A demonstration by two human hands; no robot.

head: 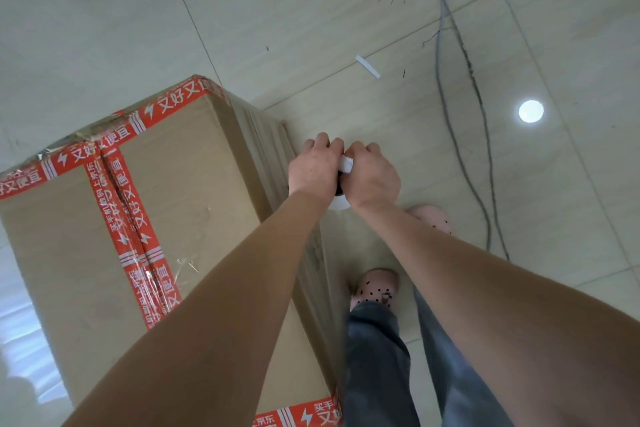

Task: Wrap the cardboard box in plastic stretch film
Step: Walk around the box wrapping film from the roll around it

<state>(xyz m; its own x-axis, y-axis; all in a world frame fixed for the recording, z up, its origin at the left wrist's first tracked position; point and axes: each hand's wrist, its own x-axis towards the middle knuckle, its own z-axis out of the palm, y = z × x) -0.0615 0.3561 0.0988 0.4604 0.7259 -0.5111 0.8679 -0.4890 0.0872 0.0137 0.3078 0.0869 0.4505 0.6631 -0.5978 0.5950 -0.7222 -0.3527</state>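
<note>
The cardboard box [166, 205] stands on the pale tiled floor [311, 11] at our left, tall enough that we look down onto its top face. Red tape [117, 198] printed with white characters runs along its top edges and in a double strip across the middle of the top. Clear stretch film [266, 139] lies wrinkled over the side face nearest us, and a translucent sheet of it hangs along that side below our forearms. Just past the box's right edge we hold the film roll [338, 205] between both hands; most of it is hidden, and only a white end and a dark hollow show under our wrists. Our left hand [313, 167] is curled round the roll on the side next to the box, knuckles up. Our right hand [372, 177] clasps the other side, its fingers folded over, with a small white piece showing between the two hands. The hands touch each other above the roll. Below them we see our pink perforated clogs [375, 288] and blue jeans [377, 357], close beside the box. Farther out on the floor lie a small white strip [367, 66], thin dark cables [460, 115] trailing across the tiles, and a round bright reflection of a light [531, 111].
</note>
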